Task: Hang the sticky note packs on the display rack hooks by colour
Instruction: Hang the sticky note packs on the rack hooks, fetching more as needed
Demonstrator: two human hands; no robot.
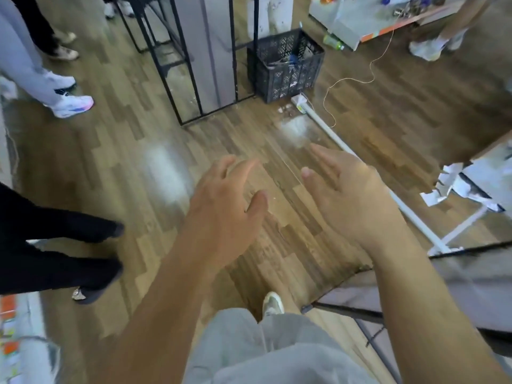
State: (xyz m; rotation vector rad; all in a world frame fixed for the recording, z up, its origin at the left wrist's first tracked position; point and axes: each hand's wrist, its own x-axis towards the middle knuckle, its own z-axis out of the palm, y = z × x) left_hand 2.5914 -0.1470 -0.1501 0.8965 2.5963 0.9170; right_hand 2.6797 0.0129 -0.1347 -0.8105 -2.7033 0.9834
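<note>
While both arms reach forward over the wood-pattern floor (277, 139), neither hand holds or touches anything. Far to the left of the left forearm, at the frame's lower edge, lie blurred orange-and-white shapes (11, 309); whether these are the sticky note packs cannot be told, so neither their heading nor their long axis can be read. Between those shapes and the left hand stand legs in black trousers (41, 245). The left hand (224, 200) is seen back up, fingers loosely spread and slightly bent, thumb apart. Beyond the gap between the hands rises a black metal frame (194, 65), with a black crate (285, 65) just beside it. The right hand (352, 195) is opened wide, fingers straight and pointing away, thumb towards the left hand. A white pole (412, 216) runs slantwise along the floor, passing under and to the right of the right hand.
</note>
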